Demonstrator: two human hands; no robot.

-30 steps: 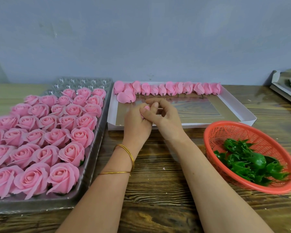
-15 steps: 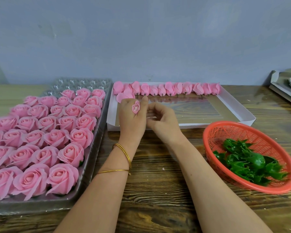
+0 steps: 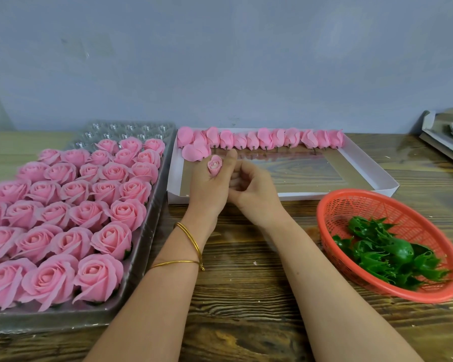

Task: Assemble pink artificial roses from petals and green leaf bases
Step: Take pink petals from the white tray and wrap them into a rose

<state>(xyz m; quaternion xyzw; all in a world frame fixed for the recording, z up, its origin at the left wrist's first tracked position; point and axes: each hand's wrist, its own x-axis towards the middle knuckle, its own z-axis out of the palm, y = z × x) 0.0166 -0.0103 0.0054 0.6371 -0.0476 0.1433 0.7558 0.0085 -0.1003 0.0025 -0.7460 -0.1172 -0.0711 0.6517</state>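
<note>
My left hand holds a small pink rose bud between its fingers, over the front left corner of the white box. Right beside it, my right hand has its fingers curled against the left hand; what they hold is hidden. A row of pink petal pieces lines the far side of the box. Green leaf bases lie in the orange basket at the right. Several finished pink roses fill the clear plastic tray at the left.
The wooden table runs under everything, with a grey wall behind. Flat cardboard pieces lie at the far right edge. The tray's back rows of cups hold no roses.
The left hand rose slightly toward the box and turned, so the rose bud now shows on top between its fingers. The right hand drew a little apart from it.
</note>
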